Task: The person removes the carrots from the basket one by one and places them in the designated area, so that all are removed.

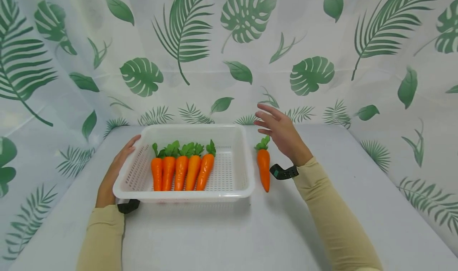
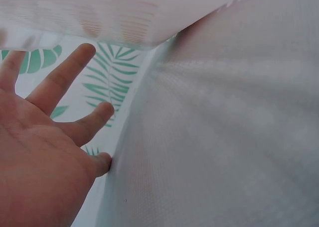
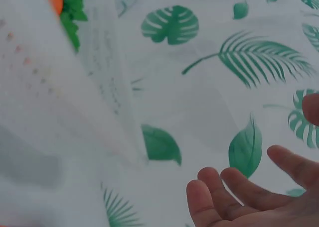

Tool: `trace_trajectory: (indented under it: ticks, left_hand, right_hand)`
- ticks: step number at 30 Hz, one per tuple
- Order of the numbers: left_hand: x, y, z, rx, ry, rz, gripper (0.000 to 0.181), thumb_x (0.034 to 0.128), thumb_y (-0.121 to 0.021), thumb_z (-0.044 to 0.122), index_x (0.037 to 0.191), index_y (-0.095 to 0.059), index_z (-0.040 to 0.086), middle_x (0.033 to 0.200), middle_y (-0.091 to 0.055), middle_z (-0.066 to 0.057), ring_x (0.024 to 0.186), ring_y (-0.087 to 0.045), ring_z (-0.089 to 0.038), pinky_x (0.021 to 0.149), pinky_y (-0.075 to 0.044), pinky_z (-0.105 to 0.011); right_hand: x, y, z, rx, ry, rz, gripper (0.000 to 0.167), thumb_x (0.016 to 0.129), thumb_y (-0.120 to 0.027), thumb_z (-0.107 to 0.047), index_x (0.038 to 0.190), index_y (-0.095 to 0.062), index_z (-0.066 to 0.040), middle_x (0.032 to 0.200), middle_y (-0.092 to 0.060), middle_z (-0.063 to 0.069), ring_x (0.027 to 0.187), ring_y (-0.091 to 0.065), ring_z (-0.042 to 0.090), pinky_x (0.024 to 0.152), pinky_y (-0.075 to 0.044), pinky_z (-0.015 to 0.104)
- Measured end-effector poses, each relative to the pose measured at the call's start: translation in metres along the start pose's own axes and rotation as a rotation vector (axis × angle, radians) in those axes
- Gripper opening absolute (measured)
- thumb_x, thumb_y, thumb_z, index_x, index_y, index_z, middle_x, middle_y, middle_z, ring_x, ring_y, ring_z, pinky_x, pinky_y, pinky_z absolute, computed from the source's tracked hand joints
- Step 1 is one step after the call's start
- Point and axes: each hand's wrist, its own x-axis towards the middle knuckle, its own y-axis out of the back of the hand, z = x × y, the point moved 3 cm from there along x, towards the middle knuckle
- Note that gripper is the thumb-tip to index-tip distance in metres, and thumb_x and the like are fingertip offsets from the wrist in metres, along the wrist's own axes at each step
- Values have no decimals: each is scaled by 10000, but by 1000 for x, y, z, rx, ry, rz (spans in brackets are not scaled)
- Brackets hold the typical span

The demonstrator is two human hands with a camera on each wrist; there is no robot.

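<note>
A white perforated basket (image 1: 249, 163) holds several orange carrots (image 1: 181, 171) with green tops, side by side in its left and middle part. My left hand (image 1: 119, 163) lies along the basket's left outer side; in the left wrist view the hand (image 2: 45, 147) has its fingers spread beneath the basket's edge (image 2: 99, 13). Another carrot (image 1: 263, 169) lies on the table just right of the basket, tip toward me. My right hand (image 1: 280, 130) is raised above and right of that carrot's leaves, holding nothing. In the right wrist view its fingers (image 3: 254, 189) are loosely extended, apart from the basket (image 3: 60, 97).
A pale cloth covers the table (image 1: 193, 239). Behind and at both sides hangs a white curtain (image 1: 272, 72) with green leaf prints, meeting the table's back edge close behind the basket. Dark bands show at both wrists.
</note>
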Motion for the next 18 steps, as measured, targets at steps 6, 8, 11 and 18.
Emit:
trace_trajectory:
  ticks: [6,8,11,18]
  left_hand:
    - [-5,-5,1,-3,50,25,602,1186,-319,363,1744,-116,263,1749,-163,-211,1202,-562,-1,965,-530,-215]
    - [-4,-5,2,-1,63,33,608,1186,-319,367,1745,-101,266,1756,-127,-226,1199,-563,17,969,-524,-208]
    - [-3,-6,3,0,69,42,619,1184,-325,365,1745,-87,256,1755,-121,-233,1183,-578,35,967,-525,-203]
    - [-17,-12,1,15,59,65,585,1170,-344,455,1728,-197,360,1749,-220,-150,1263,-540,-148,955,-562,-268]
  right_hand:
    - [8,-22,-9,4,-30,-36,592,1129,-567,-337,1650,-409,-107,1632,-447,136,1408,-530,356,1172,-426,493]
    - [11,-31,-10,-4,-49,-48,586,1129,-568,-345,1647,-419,-116,1638,-447,129,1413,-531,355,1167,-432,491]
    - [13,-43,-8,-36,-68,-69,576,1132,-557,-360,1645,-428,-130,1643,-448,125,1427,-525,358,1161,-440,489]
    - [20,-66,-3,-78,-111,-92,572,1134,-545,-380,1639,-443,-132,1636,-460,136,1425,-523,377,1138,-464,503]
